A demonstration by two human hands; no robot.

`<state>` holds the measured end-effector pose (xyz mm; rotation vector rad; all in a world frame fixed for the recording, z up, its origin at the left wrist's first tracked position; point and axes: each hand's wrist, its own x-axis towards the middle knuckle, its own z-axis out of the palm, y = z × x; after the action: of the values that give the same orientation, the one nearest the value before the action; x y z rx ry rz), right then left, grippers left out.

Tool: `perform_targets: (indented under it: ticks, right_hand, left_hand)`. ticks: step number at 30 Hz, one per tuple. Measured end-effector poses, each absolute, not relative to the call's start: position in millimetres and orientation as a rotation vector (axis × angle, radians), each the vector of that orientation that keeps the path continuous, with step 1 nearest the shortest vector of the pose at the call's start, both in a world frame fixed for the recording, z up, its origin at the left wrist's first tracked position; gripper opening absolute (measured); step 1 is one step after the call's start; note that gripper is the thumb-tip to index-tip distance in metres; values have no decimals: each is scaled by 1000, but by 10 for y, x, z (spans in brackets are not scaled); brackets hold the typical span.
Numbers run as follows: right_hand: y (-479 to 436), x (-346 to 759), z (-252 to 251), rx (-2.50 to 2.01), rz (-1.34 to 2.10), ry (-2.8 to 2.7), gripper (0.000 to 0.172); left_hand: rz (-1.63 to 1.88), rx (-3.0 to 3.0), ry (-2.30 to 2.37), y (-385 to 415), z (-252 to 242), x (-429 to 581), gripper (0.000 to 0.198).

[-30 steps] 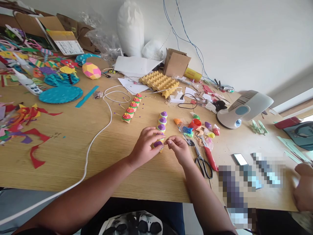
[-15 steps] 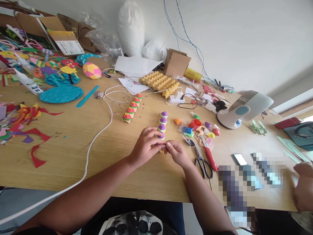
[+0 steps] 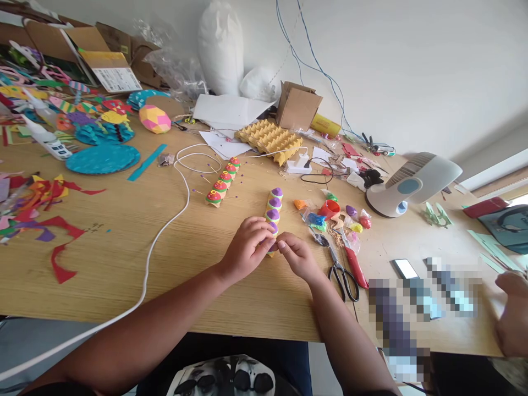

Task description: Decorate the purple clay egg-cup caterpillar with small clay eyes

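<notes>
A strip of egg-carton cups topped with purple and pale yellow-green clay (image 3: 274,203) lies on the table, its near end partly hidden by my fingers. My left hand (image 3: 247,246) is over that end, thumb and fingers pinched together. Close on its right, my right hand (image 3: 297,256) pinches thumb against forefinger. Whatever sits between the fingertips is too small to make out. Left of the strip stands a finished-looking caterpillar (image 3: 220,187) of egg cups, with red and green clay tops and thin purple-tipped sticks at its sides.
Clay packets (image 3: 317,220), a red cup (image 3: 329,209), black-handled scissors (image 3: 343,275) and a red-handled knife (image 3: 357,267) lie to the right. A white fan (image 3: 408,184) stands beyond. A white cable (image 3: 149,258) crosses the left side. Another person's hand (image 3: 513,308) is at far right.
My fingertips have drawn slightly apart; the left hand's thumb and fingers have moved a little to the left. The objects on the table stay where they were.
</notes>
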<state>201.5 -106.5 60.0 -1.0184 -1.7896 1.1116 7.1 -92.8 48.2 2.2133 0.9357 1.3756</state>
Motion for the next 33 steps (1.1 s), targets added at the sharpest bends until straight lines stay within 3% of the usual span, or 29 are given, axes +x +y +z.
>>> perform_targets:
  ticks: [7,14,19,25,33]
  right_hand:
    - [-1052,2005,599,-924,1107,-1825,36]
    - [-1028,2068,536,-966,1227,-1561,28]
    - [-1008,2091,522,-961,1207,-1565,32]
    - [-1013,2084,549,-962,1102,-1662,34]
    - [-1028,2076,577,-983,1082,-1742,38]
  left_hand:
    - [1321,2209,962,-920,464,62,26]
    - [1386,2145,973,-948,491,69,9]
    - [1390,2191,959,-937,470,87,29]
    - [1437,2253,933,-926,469,77,13]
    - [1493,2239,956,-905,450,76,5]
